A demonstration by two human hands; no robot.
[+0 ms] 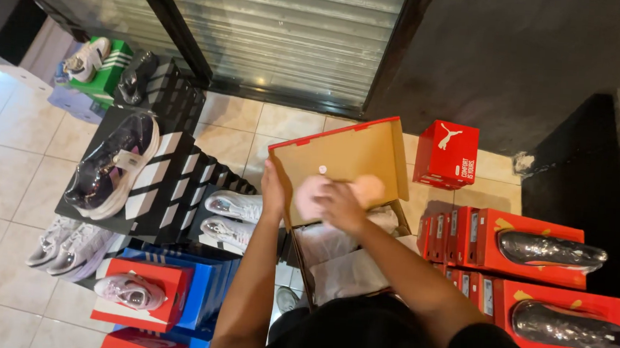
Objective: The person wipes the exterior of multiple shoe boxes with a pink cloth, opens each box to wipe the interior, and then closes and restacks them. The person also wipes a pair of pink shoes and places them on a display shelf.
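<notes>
The right hand [342, 207] grips a pink shoe [323, 191] over the open shoebox [359, 152]; the left hand [273, 192] steadies its lid. Right of them, two red boxes [538, 237] carry silver shoes [550, 250].

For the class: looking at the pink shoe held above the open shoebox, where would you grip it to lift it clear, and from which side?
Probably grip the pink shoe across its middle from above. It lies sideways over the open box, the raised lid blocking the far side. The right hand already covers its top, and the left hand is on the box's edge.

Roughly nine shoes [111, 164] on show; one open box [340, 158].
</notes>
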